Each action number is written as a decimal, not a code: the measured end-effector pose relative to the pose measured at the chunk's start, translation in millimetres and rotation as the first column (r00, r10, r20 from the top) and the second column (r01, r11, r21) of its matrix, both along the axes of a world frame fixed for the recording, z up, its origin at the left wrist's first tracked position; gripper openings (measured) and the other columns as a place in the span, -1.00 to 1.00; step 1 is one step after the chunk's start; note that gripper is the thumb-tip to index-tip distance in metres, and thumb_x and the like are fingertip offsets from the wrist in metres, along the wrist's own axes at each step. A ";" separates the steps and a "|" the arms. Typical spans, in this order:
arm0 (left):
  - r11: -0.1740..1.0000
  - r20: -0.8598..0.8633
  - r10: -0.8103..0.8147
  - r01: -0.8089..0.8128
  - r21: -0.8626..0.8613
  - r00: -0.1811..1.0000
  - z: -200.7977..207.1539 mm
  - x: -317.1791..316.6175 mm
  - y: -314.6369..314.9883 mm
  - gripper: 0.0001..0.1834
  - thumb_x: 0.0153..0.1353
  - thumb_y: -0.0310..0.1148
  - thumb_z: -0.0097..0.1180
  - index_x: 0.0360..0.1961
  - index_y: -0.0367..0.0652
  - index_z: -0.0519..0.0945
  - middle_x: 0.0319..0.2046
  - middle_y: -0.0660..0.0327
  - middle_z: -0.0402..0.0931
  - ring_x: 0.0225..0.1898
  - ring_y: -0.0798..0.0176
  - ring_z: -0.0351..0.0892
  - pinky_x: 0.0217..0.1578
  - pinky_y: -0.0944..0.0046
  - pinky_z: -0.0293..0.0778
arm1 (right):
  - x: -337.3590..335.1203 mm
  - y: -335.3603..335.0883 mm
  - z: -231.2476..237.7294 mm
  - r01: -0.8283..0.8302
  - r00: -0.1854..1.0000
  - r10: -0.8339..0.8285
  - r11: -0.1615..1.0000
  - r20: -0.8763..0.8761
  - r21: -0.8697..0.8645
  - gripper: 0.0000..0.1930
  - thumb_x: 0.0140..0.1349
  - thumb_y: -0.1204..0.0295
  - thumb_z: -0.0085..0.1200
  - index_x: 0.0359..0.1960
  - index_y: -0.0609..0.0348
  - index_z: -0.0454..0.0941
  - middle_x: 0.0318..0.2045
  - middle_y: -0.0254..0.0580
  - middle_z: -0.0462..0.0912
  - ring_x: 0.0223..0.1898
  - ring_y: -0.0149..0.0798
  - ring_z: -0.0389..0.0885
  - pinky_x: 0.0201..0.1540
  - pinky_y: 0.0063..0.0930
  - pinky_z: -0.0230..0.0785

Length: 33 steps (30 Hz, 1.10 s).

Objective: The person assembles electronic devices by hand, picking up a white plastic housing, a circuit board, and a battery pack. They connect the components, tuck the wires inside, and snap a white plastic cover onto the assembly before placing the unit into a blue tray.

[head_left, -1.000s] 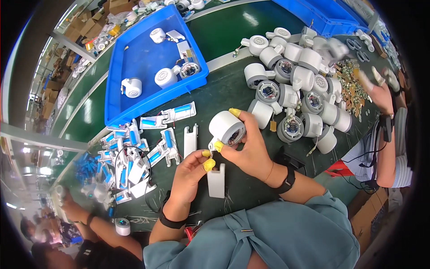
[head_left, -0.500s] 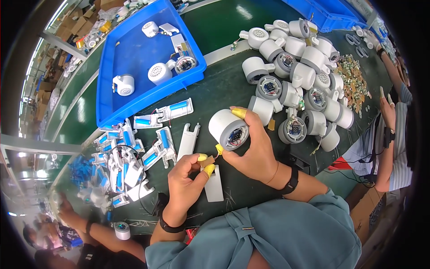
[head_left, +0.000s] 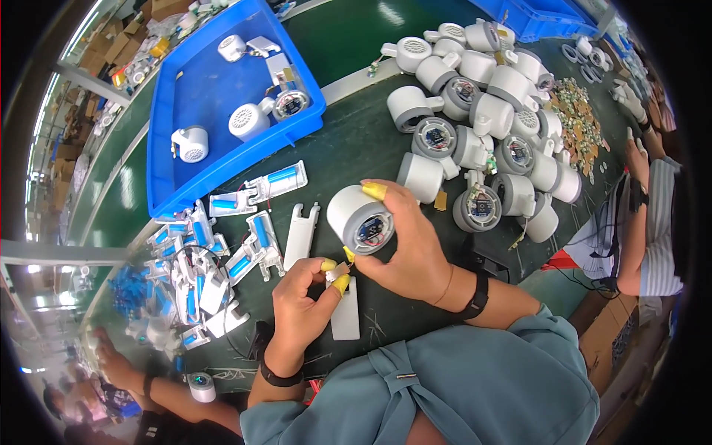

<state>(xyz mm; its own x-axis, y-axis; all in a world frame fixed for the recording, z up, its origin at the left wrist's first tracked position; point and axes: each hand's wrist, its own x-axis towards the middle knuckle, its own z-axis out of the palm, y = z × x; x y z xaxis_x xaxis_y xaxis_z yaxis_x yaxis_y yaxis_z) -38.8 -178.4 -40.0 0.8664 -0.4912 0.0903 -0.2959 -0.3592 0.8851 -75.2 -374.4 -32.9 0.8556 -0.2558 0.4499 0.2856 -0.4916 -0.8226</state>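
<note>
My right hand is closed round a white cylindrical housing with a grey rim. The housing is tilted so that its open end shows a dark circuit board and coloured wires inside. My left hand pinches a small tan circuit board between thumb and forefinger, just below the housing. Yellow coverings sit on several fingertips of both hands. Beneath the left fingers lies a flat white cover on the table. Another white cover, with a forked end, lies beyond that hand.
Many similar white housings are heaped at the right, beside a pile of small boards. A blue tray holds several housings. White handle parts with blue cells lie at the left. Co-workers' arms reach in from both sides.
The whole view has shifted slightly leftward. Both hands keep their holds, and the small board in my left fingers has turned a little. At the far right, a co-worker's gloved hand has moved.
</note>
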 end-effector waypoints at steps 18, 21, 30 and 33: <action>1.000 -0.199 -0.013 0.013 -0.004 0.980 -8.6 0.6 1.1 -0.64 -0.01 -0.66 0.24 -0.13 -0.31 0.51 -0.39 0.27 0.56 -0.37 0.47 0.52 -0.31 0.47 0.46 | -1.5 -2.2 -2.4 0.011 0.997 -0.011 1.000 -0.073 0.001 -0.25 -0.16 0.54 0.27 0.14 0.21 0.20 0.07 0.06 0.37 0.06 0.12 0.42 0.08 -0.23 0.34; 0.991 -0.374 -0.038 -0.013 -0.133 0.927 -1.8 -0.5 6.6 -0.61 0.05 -0.67 0.21 -0.05 -0.30 0.48 -0.32 0.23 0.58 -0.28 0.42 0.57 -0.22 0.42 0.48 | 0.2 0.8 -2.0 -0.009 0.998 0.010 1.000 -0.055 0.023 -0.27 -0.15 0.53 0.27 0.14 0.22 0.22 0.06 0.08 0.38 0.04 0.13 0.43 0.08 -0.24 0.34; 0.841 -0.363 -0.300 0.065 -0.537 0.882 65.7 -0.1 31.2 -0.68 0.15 -0.68 0.13 -0.03 -0.33 0.49 -0.16 0.12 0.48 -0.13 0.25 0.57 -0.11 0.29 0.47 | -10.2 14.0 -7.7 -0.276 0.850 0.523 0.548 -0.065 0.790 -0.27 0.14 0.61 0.12 0.32 0.23 0.00 0.13 -0.08 0.32 0.15 -0.26 0.40 0.16 -0.34 0.29; 0.864 -0.339 -0.139 -0.053 -0.500 0.930 103.6 -8.7 42.1 -0.70 0.09 -0.73 0.12 -0.11 -0.36 0.54 -0.20 0.10 0.49 -0.22 0.23 0.58 -0.25 0.35 0.51 | -16.8 17.3 0.0 -0.464 0.715 0.696 0.538 -0.062 0.704 -0.25 0.13 0.62 0.11 0.33 0.20 -0.02 0.13 -0.07 0.35 0.08 -0.27 0.45 0.04 -0.38 0.37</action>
